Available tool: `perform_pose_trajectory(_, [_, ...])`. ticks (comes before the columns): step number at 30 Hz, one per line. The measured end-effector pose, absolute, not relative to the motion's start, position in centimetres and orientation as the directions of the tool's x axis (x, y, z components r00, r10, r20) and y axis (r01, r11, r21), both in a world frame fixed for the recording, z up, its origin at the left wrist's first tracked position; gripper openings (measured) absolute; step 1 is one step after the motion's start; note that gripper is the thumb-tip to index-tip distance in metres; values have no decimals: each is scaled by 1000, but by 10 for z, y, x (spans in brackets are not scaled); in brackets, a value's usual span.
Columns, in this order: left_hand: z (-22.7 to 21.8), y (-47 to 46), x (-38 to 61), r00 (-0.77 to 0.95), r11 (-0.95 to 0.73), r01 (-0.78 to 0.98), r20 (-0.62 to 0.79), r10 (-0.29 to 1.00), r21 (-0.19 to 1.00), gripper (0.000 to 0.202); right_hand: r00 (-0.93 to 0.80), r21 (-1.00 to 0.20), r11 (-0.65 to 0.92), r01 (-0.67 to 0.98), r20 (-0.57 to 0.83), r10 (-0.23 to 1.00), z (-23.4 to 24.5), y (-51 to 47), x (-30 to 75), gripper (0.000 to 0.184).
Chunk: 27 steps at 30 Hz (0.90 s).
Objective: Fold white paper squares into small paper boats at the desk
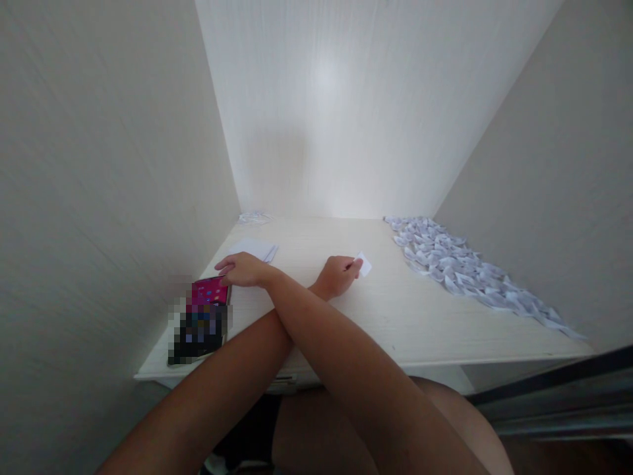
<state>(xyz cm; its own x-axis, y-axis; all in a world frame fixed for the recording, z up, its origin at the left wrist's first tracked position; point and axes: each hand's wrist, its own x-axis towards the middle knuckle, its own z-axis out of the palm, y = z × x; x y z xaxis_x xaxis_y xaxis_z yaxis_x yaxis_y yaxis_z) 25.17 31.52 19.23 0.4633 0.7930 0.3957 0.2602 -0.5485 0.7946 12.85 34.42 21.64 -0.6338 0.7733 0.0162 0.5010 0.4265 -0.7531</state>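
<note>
My forearms cross, the right one lying over the left. My left hand is at the middle of the desk, thumb and fingers closed on a small white piece of paper. Out to the left is my right hand, its fingers somewhat apart at the top edge of a phone. The phone's screen is lit pink at the top, and its lower part is blurred by pixel blocks. Whether a fingertip touches the screen is unclear. Just beyond the right hand lies a stack of white paper sheets.
Many folded white paper pieces overlap in a long band along the right wall. Thin white strips sit in the back left corner. Pale panels enclose the white desk on the left, back and right.
</note>
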Motion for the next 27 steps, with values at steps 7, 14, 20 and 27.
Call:
perform_pose_trajectory(7, [193, 315, 251, 467, -547, 260, 392, 793, 796, 46, -632, -764, 432, 479, 41, 774, 217, 344, 128, 37])
perform_pose_trajectory(14, [192, 316, 251, 467, -540, 252, 388, 795, 803, 48, -635, -728, 436, 529, 1, 773, 218, 344, 126, 43])
perform_pose_trajectory(20, [192, 316, 251, 456, -516, 241, 373, 808, 822, 46, -648, -732, 451, 510, 18, 761, 220, 344, 129, 39])
perform_pose_trajectory(27, [189, 318, 252, 407, -441, 199, 336, 849, 875, 49, -479, -741, 443, 504, 187, 858, 232, 327, 132, 35])
